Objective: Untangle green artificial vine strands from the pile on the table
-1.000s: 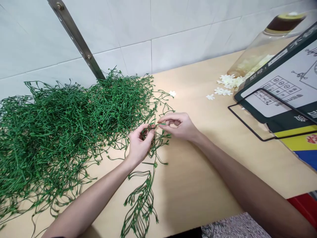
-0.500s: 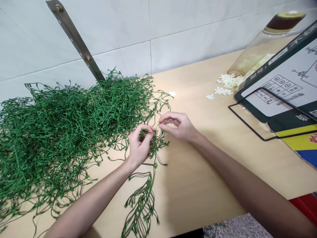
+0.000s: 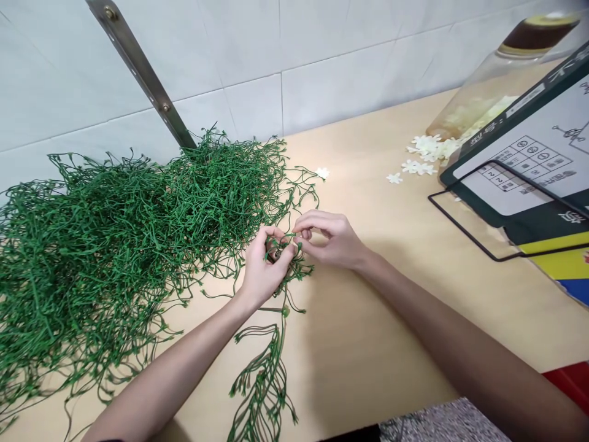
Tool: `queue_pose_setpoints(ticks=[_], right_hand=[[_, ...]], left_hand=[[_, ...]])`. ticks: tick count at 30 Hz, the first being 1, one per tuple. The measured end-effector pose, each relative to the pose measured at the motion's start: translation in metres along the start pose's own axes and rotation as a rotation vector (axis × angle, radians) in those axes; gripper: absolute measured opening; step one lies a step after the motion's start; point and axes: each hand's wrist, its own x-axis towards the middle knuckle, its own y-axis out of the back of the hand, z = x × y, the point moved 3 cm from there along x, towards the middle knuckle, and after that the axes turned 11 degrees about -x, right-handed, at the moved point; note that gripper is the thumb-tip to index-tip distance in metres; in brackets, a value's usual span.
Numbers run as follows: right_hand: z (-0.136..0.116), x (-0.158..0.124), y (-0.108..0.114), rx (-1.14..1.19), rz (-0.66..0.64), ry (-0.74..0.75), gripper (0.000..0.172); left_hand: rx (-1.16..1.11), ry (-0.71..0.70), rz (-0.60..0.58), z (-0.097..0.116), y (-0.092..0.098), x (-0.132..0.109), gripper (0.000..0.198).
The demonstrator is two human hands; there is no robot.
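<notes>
Between my two hands is a green plastic stem [image 3: 297, 270] with thin, curling branches. My left hand [image 3: 267, 264] pinches it between thumb and fingers. From the right, my right hand [image 3: 329, 239] closes its fingertips on a thin branch of the same stem, close to the left fingers. Below the hands, a longer branched piece of green stem [image 3: 264, 380] hangs toward the table's front edge. A large tangled heap of green stems [image 3: 151, 227] lies to the left, with its loose ends reaching the left hand.
White flower pieces [image 3: 427, 147] lie at the back right beside a clear bottle [image 3: 483, 92] with a dark cap. One lone white flower [image 3: 323, 173] lies behind my hands. A printed box [image 3: 524, 159] and a black wire frame [image 3: 464, 227] stand at right. A metal bracket [image 3: 147, 80] leans against the tiled wall.
My right fingertips have come in against the left ones and closed on a branch. The left hand has shifted slightly right, and the lower stem has swung a little left.
</notes>
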Motion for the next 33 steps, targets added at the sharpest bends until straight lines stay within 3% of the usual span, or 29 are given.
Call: queue_pose_setpoints(ticks=[6,11,18,25,33], right_hand=[[-0.003,-0.004,-0.002,-0.103,-0.003,0.079,0.01],[-0.002,-0.007,-0.003,-0.123,-0.038,0.09,0.011],[-0.001,-0.007,-0.004,-0.186,-0.147,0.119,0.011],[0.0,-0.008,-0.008,-0.196,-0.094,0.191,0.018],[-0.002,-0.008,-0.01,-0.184,-0.07,0.116,0.016]], left_hand=[[-0.029,0.005,-0.171,0.005,-0.004,0.002,0.012],[-0.014,-0.041,-0.148,0.001,-0.002,-0.001,0.01],[0.055,-0.122,-0.203,0.0,-0.001,-0.003,0.006],[0.093,-0.056,-0.16,0.002,-0.002,-0.002,0.01],[-0.004,0.088,-0.221,-0.004,-0.003,-0.001,0.011]])
